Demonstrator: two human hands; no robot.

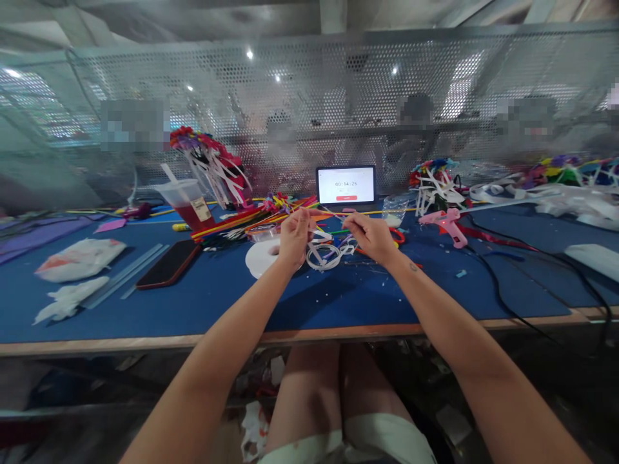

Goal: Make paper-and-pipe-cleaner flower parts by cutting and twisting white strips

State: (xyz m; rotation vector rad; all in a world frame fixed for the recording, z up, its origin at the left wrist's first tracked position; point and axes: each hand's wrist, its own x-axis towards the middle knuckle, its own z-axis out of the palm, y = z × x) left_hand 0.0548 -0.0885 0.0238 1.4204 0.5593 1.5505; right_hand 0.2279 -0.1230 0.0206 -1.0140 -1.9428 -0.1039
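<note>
Both hands are raised over the middle of the blue work surface, a short gap apart. My left hand (296,237) is pinched closed near the white roll (260,259). Facing it, my right hand (371,237) has its fingers curled closed. A thin pale strand (331,212) runs between the fingertips of both hands; its exact kind is too small to tell. Below and between the hands lies a coil of white ribbon (323,258). Behind them stands a tablet (346,185) showing a timer.
A pink glue gun (451,225) with a black cable lies at the right. At the left are a phone (169,264), a cup with a red drink (188,205) and a plastic bag (80,259). Colourful pipe cleaners (232,222) lie behind my left hand. A perforated screen (300,96) stands behind.
</note>
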